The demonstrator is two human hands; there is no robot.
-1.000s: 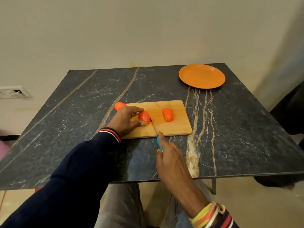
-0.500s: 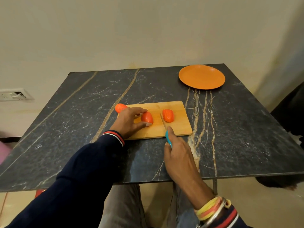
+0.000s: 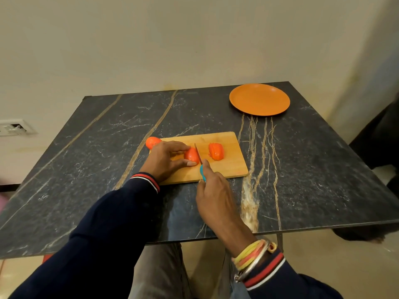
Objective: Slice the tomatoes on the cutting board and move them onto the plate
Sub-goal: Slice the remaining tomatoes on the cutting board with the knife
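The left hand pinches the held tomato near the middle of the cutting board, with the thumb on the near side and the fingers curled over the far side. The right hand grips the teal handle of the knife, the forefinger laid along its top. The blade stands just at the right face of this tomato.

To cut well, I think the left thumb should draw back a little, because its tip lies very near the blade. The knife should saw gently and not press, since tomato skin is slippery and the flesh crushes easily.

I count three tomatoes. One is held, one sliced tomato lies on the right part of the board, and one whole tomato sits at the board's far left corner. There is one knife, one board and one plate, which is well beyond the board's far right corner and has no slices on it yet.
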